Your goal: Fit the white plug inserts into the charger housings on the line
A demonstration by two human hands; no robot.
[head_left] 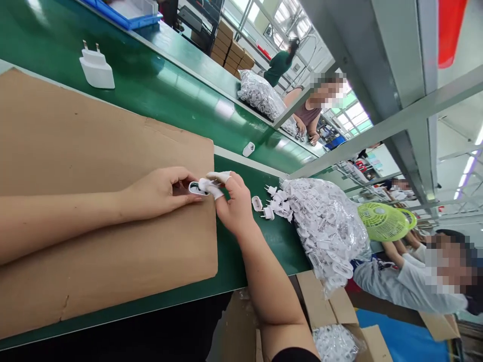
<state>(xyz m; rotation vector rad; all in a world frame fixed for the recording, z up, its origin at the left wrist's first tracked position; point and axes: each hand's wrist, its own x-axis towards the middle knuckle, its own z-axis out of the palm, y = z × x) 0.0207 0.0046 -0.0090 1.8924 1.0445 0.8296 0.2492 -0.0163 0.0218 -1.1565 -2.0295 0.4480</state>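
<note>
Pinching a white shell (193, 189) in the left hand (158, 193) over the cardboard (169, 251), open end rightward, likely for access. Pinching a small white piece (204, 185), too small to name, at that opening with the right hand (237, 201). Facing loose plug parts (268, 213), then a bulging bag (328, 226) obstructing the bench (229, 256).

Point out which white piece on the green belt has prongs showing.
The larger white adapter, upper left beyond the cardboard: two metal prongs stick out of one end. The small white housing, nearer the right hand, shows none.
</note>
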